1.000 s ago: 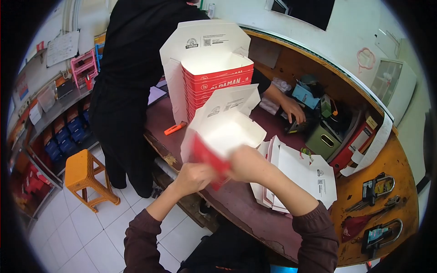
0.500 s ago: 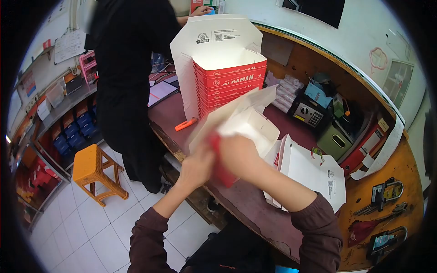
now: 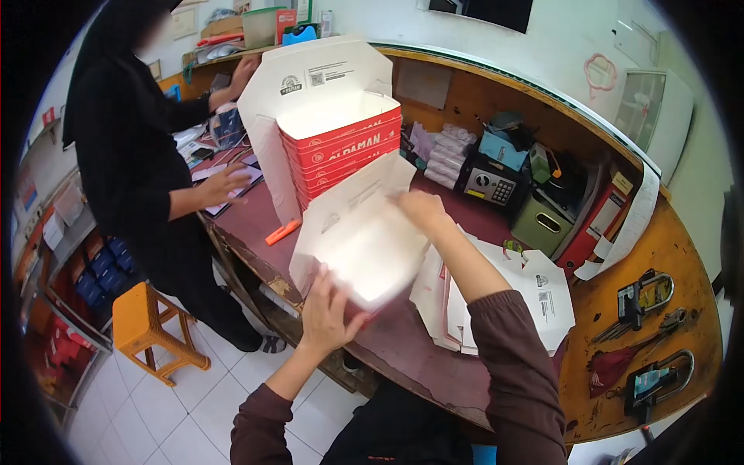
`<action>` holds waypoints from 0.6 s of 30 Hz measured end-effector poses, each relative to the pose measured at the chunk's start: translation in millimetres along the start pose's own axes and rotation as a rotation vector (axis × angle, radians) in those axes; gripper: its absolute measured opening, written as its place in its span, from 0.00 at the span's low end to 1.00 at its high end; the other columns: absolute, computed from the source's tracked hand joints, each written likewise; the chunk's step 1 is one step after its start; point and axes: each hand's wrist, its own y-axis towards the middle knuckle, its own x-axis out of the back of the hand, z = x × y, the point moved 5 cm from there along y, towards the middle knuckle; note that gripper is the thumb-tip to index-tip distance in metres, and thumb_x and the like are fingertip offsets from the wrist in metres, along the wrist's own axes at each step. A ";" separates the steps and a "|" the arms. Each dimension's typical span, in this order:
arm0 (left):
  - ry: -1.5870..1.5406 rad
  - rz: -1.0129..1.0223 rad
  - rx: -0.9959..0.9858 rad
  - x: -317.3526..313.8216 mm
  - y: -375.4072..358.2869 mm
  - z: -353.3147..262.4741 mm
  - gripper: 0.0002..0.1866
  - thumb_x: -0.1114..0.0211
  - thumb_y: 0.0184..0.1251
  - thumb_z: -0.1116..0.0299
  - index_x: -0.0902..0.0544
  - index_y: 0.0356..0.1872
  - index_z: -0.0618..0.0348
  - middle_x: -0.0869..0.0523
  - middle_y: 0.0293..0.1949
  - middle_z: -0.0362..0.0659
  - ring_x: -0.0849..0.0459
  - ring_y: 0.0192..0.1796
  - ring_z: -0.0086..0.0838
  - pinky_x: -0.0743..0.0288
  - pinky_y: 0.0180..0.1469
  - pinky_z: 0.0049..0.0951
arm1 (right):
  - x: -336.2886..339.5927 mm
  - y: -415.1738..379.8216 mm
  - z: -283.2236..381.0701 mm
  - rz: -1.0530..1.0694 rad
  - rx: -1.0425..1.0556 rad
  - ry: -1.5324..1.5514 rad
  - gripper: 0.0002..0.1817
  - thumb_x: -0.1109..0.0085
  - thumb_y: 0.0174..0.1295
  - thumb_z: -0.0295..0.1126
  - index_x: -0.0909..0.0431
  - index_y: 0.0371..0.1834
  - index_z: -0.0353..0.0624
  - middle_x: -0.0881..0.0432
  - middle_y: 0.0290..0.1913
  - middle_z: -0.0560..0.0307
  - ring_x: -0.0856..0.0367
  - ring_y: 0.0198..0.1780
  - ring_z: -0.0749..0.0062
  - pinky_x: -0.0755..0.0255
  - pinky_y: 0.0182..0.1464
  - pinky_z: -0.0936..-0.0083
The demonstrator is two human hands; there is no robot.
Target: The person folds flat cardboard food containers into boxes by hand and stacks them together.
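Observation:
A paper food box (image 3: 363, 260) with a white inside stands partly folded before me, its lid flap raised at the back. My left hand (image 3: 329, 311) holds its near left corner, with the fingers over the rim and the thumb on the outside. At the far right edge, my right hand (image 3: 422, 213) is closed on the box's side, slightly blurred. Behind it rises a stack of nested red food boxes (image 3: 341, 155), the white lid of one standing up. Flat, unfolded boxes (image 3: 527, 298) lie to the right, beside my right forearm.
An orange marker (image 3: 283, 232) lies left of the stack. A person in black (image 3: 124, 147) stands at the table's left. A small safe (image 3: 488, 184), a green box file (image 3: 540, 225) and padlocks (image 3: 659, 384) are on the right. A yellow stool (image 3: 147, 329) stands on the floor.
The box has turned so its inside faces me, and its red side is mostly out of sight. My hands have moved apart to opposite corners. My view has shifted, showing more of the other person.

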 end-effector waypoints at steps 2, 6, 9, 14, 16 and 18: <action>-0.012 0.018 -0.003 -7.0 10.4 -1.8 0.35 0.28 0.41 0.54 0.31 0.52 0.56 0.34 0.56 0.52 0.39 0.61 0.57 0.45 0.61 0.53 | -15.3 3.8 -17.1 0.040 0.123 0.018 0.28 0.65 0.64 0.52 0.21 0.38 0.39 0.22 0.43 0.40 0.23 0.45 0.47 0.32 0.49 0.57; 0.011 0.001 -0.041 -15.0 13.4 1.0 0.31 0.25 0.35 0.55 0.29 0.40 0.59 0.31 0.47 0.52 0.35 0.58 0.56 0.42 0.59 0.57 | -28.6 7.1 -26.5 0.053 0.150 0.161 0.28 0.67 0.65 0.51 0.20 0.36 0.39 0.21 0.39 0.40 0.23 0.45 0.48 0.32 0.49 0.59; -0.019 -0.031 -0.037 -20.0 7.4 3.3 0.29 0.24 0.32 0.58 0.30 0.35 0.57 0.29 0.44 0.49 0.36 0.59 0.57 0.38 0.57 0.54 | -20.0 -3.7 -24.5 0.039 0.058 0.163 0.26 0.65 0.65 0.49 0.21 0.37 0.40 0.21 0.39 0.42 0.24 0.45 0.49 0.31 0.48 0.60; -0.045 -0.050 -0.027 -19.4 -2.0 5.9 0.27 0.25 0.34 0.59 0.29 0.36 0.57 0.30 0.46 0.48 0.41 0.63 0.58 0.41 0.59 0.55 | 17.5 -42.3 -36.0 -0.528 0.135 0.385 0.17 0.58 0.62 0.44 0.24 0.43 0.47 0.24 0.41 0.53 0.24 0.43 0.56 0.31 0.43 0.64; 0.091 -0.029 0.202 -7.6 9.1 -15.8 0.25 0.28 0.38 0.58 0.25 0.38 0.58 0.31 0.49 0.49 0.47 0.66 0.58 0.52 0.61 0.59 | 56.9 -83.6 -35.1 -0.661 0.189 0.531 0.14 0.56 0.62 0.40 0.24 0.43 0.46 0.25 0.38 0.49 0.26 0.40 0.56 0.32 0.42 0.67; 0.105 -0.113 0.292 -17.3 3.3 -50.8 0.26 0.31 0.41 0.55 0.24 0.44 0.57 0.35 0.55 0.51 0.50 0.67 0.55 0.58 0.61 0.61 | 52.4 -109.2 -65.9 -0.588 0.176 1.143 0.23 0.61 0.65 0.47 0.26 0.47 0.40 0.26 0.36 0.59 0.28 0.38 0.75 0.35 0.39 0.79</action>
